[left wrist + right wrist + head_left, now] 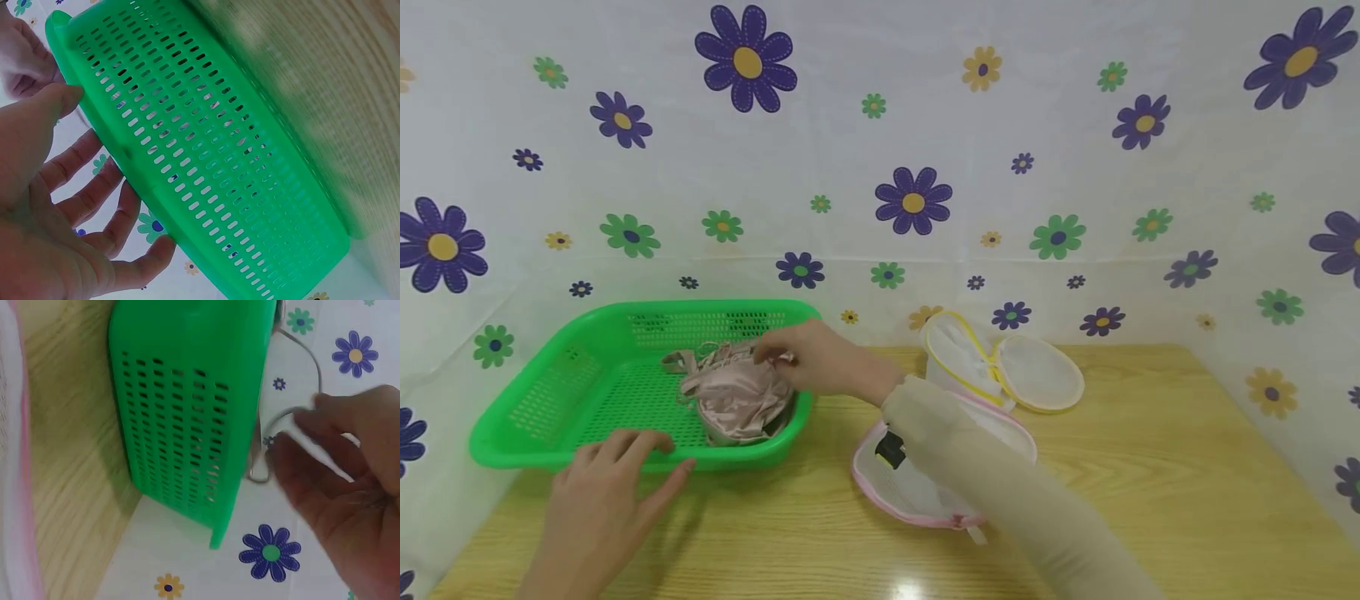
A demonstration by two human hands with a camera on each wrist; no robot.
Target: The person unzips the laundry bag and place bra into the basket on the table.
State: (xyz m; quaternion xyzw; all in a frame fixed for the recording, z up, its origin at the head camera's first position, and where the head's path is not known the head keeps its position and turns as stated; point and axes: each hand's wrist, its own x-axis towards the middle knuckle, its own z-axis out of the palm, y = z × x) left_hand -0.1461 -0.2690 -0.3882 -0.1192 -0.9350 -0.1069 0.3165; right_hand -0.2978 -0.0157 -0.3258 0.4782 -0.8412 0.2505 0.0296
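Observation:
A pinkish-beige satin bra point(741, 396) lies bunched in the right end of a green perforated basket point(550, 396). My right hand point(816, 358) is over it. In the right wrist view the right hand point(350, 462) pinches a thin strap point(315, 359) of the bra, which loops above the basket's rim. My left hand point(606, 487) is at the near rim with its fingers loosely bent. The left wrist view shows the thumb and fingertips point(165, 247) along the rim, not wrapped round it.
On the wooden table point(1127, 467), right of the basket, lies a white mesh laundry bag with pink trim point(917, 492), partly hidden by my right sleeve. Behind it stands an unzipped white mesh bag with yellow trim point(1041, 372). A flower-patterned sheet point(820, 158) hangs at the back.

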